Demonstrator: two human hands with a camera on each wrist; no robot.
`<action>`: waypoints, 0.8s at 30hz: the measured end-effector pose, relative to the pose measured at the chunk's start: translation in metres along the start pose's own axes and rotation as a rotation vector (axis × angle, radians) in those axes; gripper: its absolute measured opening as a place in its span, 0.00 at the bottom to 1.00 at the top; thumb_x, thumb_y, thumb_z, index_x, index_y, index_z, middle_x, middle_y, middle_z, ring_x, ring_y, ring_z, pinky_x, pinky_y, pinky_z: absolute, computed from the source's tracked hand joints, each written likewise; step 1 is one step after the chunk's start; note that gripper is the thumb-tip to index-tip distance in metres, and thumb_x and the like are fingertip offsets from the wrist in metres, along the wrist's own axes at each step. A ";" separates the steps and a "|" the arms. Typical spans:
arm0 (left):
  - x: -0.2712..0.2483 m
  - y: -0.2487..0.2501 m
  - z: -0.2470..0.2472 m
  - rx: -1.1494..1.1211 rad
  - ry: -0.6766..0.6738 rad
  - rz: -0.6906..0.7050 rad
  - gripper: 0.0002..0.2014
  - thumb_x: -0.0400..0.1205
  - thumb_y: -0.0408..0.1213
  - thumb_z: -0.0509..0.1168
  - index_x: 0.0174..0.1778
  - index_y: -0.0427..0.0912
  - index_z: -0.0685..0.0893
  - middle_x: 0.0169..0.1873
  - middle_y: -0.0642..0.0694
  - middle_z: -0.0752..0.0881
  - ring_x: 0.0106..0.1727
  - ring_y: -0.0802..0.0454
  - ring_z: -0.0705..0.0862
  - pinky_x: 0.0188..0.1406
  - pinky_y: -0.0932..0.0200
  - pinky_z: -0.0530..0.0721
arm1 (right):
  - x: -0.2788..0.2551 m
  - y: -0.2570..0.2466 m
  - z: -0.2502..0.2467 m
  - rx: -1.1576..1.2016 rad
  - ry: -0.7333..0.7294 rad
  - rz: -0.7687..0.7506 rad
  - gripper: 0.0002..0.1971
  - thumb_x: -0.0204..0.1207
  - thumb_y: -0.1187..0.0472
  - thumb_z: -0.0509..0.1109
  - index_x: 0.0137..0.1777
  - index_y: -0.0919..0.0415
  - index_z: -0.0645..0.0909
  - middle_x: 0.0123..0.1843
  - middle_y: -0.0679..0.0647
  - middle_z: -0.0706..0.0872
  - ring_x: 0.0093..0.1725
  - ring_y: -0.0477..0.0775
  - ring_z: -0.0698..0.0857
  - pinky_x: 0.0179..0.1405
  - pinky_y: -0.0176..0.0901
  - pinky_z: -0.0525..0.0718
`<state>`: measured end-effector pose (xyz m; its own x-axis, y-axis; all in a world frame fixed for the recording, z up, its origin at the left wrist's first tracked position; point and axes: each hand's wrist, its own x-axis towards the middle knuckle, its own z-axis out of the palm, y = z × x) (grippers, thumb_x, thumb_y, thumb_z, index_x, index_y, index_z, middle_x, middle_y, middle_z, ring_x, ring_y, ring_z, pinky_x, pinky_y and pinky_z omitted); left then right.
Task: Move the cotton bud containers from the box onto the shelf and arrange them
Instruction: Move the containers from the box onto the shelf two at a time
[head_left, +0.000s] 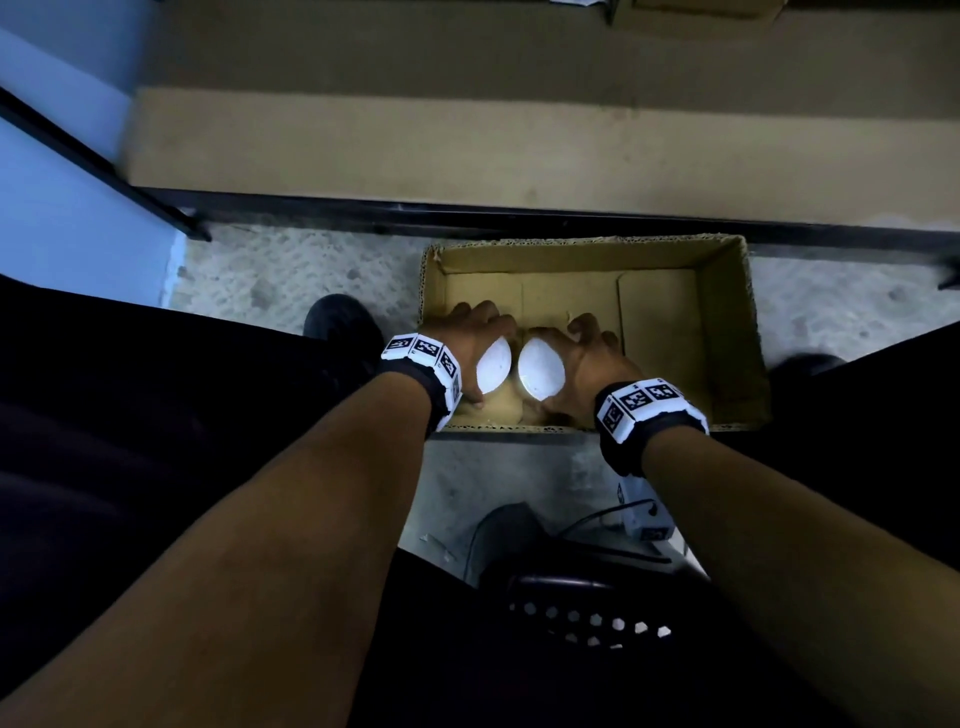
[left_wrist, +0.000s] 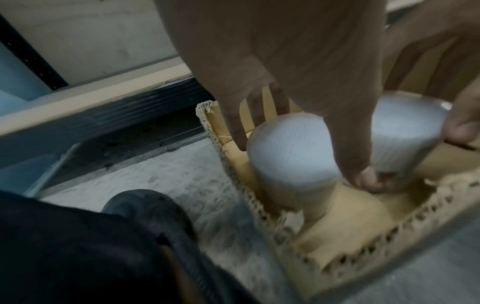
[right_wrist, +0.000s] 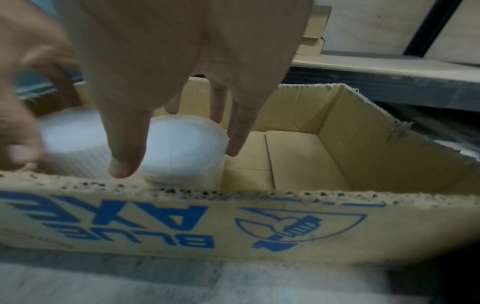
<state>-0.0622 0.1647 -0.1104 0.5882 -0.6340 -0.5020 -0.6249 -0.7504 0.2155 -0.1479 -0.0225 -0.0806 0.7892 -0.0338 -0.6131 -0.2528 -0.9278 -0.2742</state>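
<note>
An open cardboard box (head_left: 727, 332) stands on the floor below the beige shelf board (head_left: 467, 150). Two round white-lidded cotton bud containers stand side by side in its near left corner. My left hand (head_left: 462, 348) grips the left container (head_left: 493, 369), with its fingers on the far side and its thumb on the near side (left_wrist: 291, 150). The right container (head_left: 543, 371) is held the same way by my right hand (head_left: 587, 358), and it appears again in the right wrist view (right_wrist: 182, 148). The right half of the box floor is bare.
The shelf has a black front rail (head_left: 519, 215) and a black upright (head_left: 98, 171). A cardboard carton (head_left: 696, 13) sits at the back of the shelf. Black shoes (head_left: 337, 322) flank the box. A black perforated object (head_left: 571, 613) and a small white device (head_left: 644, 514) lie near my knees.
</note>
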 end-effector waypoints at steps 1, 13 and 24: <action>-0.001 -0.003 0.002 0.002 0.007 0.009 0.50 0.51 0.45 0.84 0.69 0.60 0.67 0.64 0.52 0.71 0.60 0.43 0.76 0.50 0.47 0.85 | -0.001 0.001 -0.001 -0.006 -0.005 -0.010 0.41 0.69 0.47 0.76 0.80 0.35 0.61 0.79 0.57 0.60 0.73 0.68 0.67 0.66 0.61 0.80; -0.003 -0.004 0.000 -0.019 -0.003 0.034 0.44 0.61 0.47 0.80 0.74 0.60 0.71 0.71 0.50 0.72 0.63 0.40 0.80 0.59 0.46 0.83 | 0.004 0.002 0.000 -0.097 0.018 -0.042 0.38 0.70 0.46 0.75 0.79 0.37 0.62 0.76 0.57 0.61 0.71 0.68 0.70 0.62 0.63 0.81; -0.005 0.000 -0.028 -0.190 0.057 0.040 0.39 0.62 0.55 0.75 0.71 0.65 0.71 0.72 0.59 0.70 0.66 0.45 0.80 0.61 0.51 0.84 | -0.010 0.006 -0.024 -0.085 0.076 -0.042 0.41 0.65 0.46 0.77 0.78 0.39 0.64 0.72 0.59 0.65 0.67 0.69 0.73 0.62 0.63 0.82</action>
<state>-0.0510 0.1624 -0.0837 0.5966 -0.6695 -0.4425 -0.5435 -0.7428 0.3910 -0.1438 -0.0361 -0.0587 0.8390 -0.0189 -0.5438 -0.1726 -0.9570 -0.2330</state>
